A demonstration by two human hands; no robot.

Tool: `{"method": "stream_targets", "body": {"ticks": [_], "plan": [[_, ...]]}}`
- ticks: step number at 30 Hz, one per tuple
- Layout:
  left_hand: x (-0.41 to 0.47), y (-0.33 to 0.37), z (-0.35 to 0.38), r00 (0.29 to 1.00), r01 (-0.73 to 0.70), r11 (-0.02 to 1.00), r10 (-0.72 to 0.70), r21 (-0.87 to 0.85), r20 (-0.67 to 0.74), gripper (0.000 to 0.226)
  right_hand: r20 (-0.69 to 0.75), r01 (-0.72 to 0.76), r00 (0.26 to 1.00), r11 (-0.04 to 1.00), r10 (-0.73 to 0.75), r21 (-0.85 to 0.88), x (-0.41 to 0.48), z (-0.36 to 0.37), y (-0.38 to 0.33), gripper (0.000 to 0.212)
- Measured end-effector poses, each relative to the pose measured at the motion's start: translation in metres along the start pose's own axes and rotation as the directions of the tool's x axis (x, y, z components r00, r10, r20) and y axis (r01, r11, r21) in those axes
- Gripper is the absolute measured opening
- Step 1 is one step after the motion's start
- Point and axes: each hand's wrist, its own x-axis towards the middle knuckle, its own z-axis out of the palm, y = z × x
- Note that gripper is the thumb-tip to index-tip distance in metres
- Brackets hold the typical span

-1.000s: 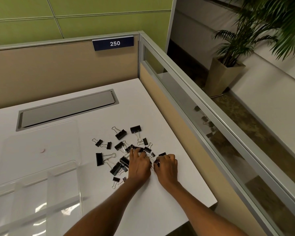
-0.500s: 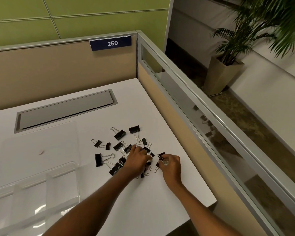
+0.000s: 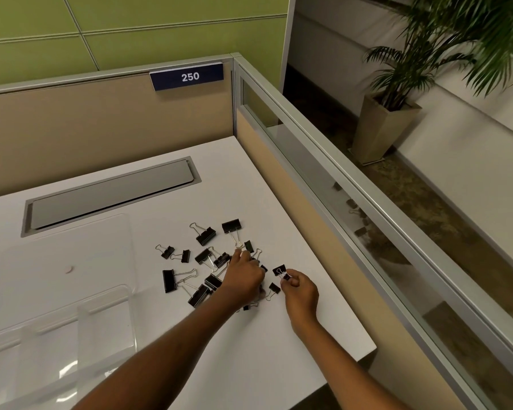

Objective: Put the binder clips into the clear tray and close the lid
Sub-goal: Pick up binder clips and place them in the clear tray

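Clips: black metal binder clips with silver wire handles (image 3: 203, 261), mixed sizes, lie scattered on the white desk top (image 3: 293, 335), none yet in the clear plastic compartment tray (image 3: 107, 324) at the near left. Its clear hinged lid (image 3: 71, 250) lies open flat behind it, toward the grey cable-hatch cover (image 3: 110, 193).

Step in hand, by my reading: gathering clips from the pile. Right hand (image 3: 301, 294) pinches one small black binder clip (image 3: 280, 271) between thumb and fingertips, lifted just off the desk. Left hand (image 3: 245, 281) is curled down over the middle of the pile, fingers bent as if raking in several; it hides what lies beneath, so I cannot tell whether it actually grips anything.

To do it well: take the small ones by the black body, not the wire loops, which swing and snag. Several handles in the middle look interlocked, so lift slowly or a neighbour trails along and drops. Carry a handful low across the desk to the tray rather than one at a time. Large clips (image 3: 169, 281) probably suit a wider compartment.

Surroundings: beige partition with a blue "250" plate (image 3: 190, 76) behind; a glazed side screen (image 3: 353, 208) to the right, with a potted palm (image 3: 397, 119) beyond. Path from pile to tray is bare desk. Near desk edge sits close by the right hand; a flicked clip could go over. A small pale speck (image 3: 69, 269) shows on the lid, nature unclear.
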Motion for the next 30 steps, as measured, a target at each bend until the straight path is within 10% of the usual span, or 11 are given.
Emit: {"method": "stream_targets", "body": {"ticks": [16,30], "plan": [[-0.01,0.026,0.018,0.985,0.17,0.984,-0.171,-0.045,-0.018,0.016,-0.051,-0.05,0.997,0.997,0.053,0.05,-0.009,-0.003,0.008,0.012],[-0.031,0.004,0.013,0.849,0.273,0.705,-0.497,-0.655,-0.18,0.015,0.118,-0.113,0.989,0.974,0.091,0.194,-0.015,0.008,-0.014,0.008]]}}
